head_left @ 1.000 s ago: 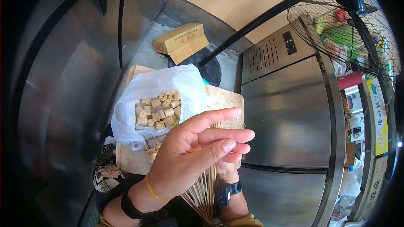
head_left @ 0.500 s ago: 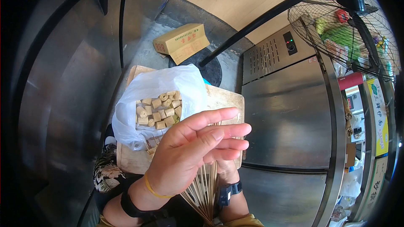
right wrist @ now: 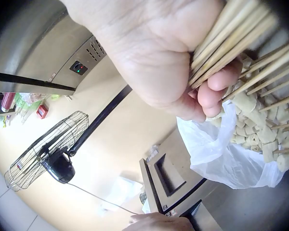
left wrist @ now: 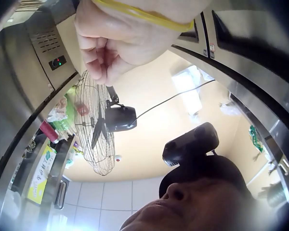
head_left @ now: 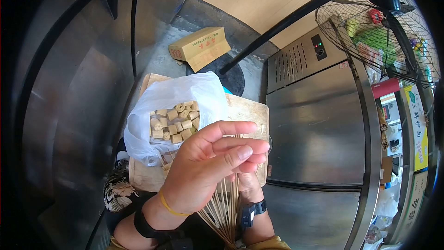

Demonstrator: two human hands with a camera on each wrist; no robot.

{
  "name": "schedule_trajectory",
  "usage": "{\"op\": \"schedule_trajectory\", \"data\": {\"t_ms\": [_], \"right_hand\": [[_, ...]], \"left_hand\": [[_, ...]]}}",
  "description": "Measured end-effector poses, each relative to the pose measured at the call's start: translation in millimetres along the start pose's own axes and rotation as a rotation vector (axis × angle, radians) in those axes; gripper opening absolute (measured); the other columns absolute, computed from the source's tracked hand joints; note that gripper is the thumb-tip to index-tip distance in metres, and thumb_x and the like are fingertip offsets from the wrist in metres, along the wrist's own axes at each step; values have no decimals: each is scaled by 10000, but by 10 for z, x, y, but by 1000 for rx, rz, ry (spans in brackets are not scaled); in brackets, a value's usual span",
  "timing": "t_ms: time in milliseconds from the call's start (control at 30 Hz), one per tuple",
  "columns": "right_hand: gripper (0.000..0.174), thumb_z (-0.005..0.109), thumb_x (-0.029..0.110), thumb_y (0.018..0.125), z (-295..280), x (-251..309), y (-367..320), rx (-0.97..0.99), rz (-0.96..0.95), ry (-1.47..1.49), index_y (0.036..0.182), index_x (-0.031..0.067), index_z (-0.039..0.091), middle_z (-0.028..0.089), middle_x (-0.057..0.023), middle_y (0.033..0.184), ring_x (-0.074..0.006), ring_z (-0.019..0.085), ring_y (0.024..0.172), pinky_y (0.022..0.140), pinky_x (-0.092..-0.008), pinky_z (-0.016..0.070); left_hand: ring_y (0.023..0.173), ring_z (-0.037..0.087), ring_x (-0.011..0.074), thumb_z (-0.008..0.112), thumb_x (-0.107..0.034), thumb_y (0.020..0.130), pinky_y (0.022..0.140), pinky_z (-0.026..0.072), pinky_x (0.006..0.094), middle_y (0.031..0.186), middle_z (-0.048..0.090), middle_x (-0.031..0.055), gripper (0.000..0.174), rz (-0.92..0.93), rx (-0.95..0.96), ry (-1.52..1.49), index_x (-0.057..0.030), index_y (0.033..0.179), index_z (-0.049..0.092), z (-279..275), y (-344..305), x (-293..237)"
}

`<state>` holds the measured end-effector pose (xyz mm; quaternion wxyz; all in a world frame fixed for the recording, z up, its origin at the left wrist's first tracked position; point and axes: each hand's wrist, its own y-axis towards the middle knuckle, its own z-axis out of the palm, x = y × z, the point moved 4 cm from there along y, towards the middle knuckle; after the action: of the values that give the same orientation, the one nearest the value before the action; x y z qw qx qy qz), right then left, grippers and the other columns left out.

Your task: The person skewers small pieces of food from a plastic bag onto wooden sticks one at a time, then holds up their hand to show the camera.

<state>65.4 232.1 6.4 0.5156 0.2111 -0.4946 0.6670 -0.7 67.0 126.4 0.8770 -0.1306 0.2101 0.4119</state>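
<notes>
My left hand point(head_left: 199, 171) is raised in front of the right one, fingers loosely bent and the thumb lying near them; nothing shows between them. Its fingertips come together in the left wrist view. Behind it, mostly hidden in the head view, my right hand point(right wrist: 149, 57) grips a bundle of thin bamboo skewers point(right wrist: 231, 43), fingers curled round them. The skewers' lower ends point(head_left: 224, 215) fan out toward my lap. Beyond the hands, a white plastic bag point(head_left: 138, 127) lies open with short tan rolls point(head_left: 173, 122) inside. Several rolls near its front edge are threaded on skewers.
The bag sits on a wooden board point(head_left: 249, 111). A cardboard box point(head_left: 203, 46) lies on the floor behind, beside the fan's point(head_left: 379, 41) black base. A steel cabinet point(head_left: 314, 134) stands close on the right, and steel doors point(head_left: 74, 88) on the left.
My left fingertips have drawn in a little to the left. The left thumb moved back from the fingertips, then forward again. The right hand and its skewers stay in place.
</notes>
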Motion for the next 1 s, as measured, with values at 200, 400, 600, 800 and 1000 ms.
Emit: {"op": "schedule_trajectory", "data": {"t_ms": [200,400,600,800,1000], "right_hand": [[141,631,180,858,-30,-18,23,45,-29,-17,937,66,610,599,-5,718,-44,521,529,443,-151,400],[158,626,176,857,-3,2,3,22,3,1,967,63,614,609,-8,752,-35,531,548,449,-146,410],[200,622,186,859,166,122,-41,-24,-1,-2,1015,62,611,623,-14,817,-23,535,570,465,-140,423],[172,610,186,876,32,37,-9,-44,3,-55,992,60,595,605,-11,767,-37,527,570,469,-145,410],[164,591,151,893,-117,83,-109,-129,-104,-278,1015,44,565,571,-13,752,-77,522,627,565,-192,421]], "left_hand": [[910,649,200,507,-17,912,792,552,327,1097,617,207,382,37,11,-50,47,1280,425,25,15,-3],[960,638,226,480,-12,924,814,543,296,1135,592,232,386,34,24,-49,52,1298,407,52,2,-19],[973,635,241,462,-15,932,820,542,304,1151,579,245,386,20,35,-66,54,1306,397,76,-4,-31],[1015,616,247,446,-31,938,863,517,310,1197,550,250,410,44,44,-11,43,1333,363,64,8,-34],[1182,508,288,435,-61,913,990,413,370,1310,466,245,518,67,93,97,-6,1403,275,283,-135,-123]]}}
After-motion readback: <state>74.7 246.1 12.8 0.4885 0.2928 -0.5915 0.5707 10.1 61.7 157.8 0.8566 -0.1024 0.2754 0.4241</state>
